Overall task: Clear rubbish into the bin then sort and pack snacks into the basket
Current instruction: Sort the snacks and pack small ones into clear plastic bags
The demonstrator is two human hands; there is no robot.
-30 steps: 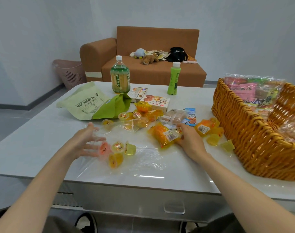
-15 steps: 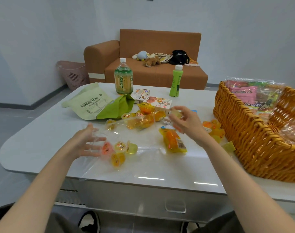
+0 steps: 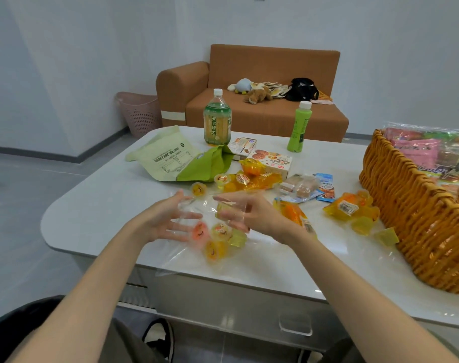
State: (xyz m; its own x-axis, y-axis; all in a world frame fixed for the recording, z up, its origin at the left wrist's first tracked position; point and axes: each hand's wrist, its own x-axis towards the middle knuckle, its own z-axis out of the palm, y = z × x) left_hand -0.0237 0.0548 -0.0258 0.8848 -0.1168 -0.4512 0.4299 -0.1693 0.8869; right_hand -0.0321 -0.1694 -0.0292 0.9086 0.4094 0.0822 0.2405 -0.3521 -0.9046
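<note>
The jelly cup (image 3: 224, 210), at centre frame, was pinched in the right hand's (image 3: 253, 217) curled fingers at the mouth of the clear plastic bag (image 3: 183, 258). The left hand (image 3: 164, 222), fingers spread straight, propped the film apart. The cup probably needed releasing well inside, beside the bagged cups (image 3: 213, 248).

Domestic living room: a brown sofa (image 3: 262, 119) carrying plush toys (image 3: 258, 95) stands beyond the left hand (image 3: 168, 221); a white table (image 3: 97, 205) lies beneath it.

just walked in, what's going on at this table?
A person's right hand pinches a jelly cup at the mouth of a clear bag, which the left hand props open with spread fingers. Four bagged cups lie inside; loose cups sit beside the wicker basket.
</note>
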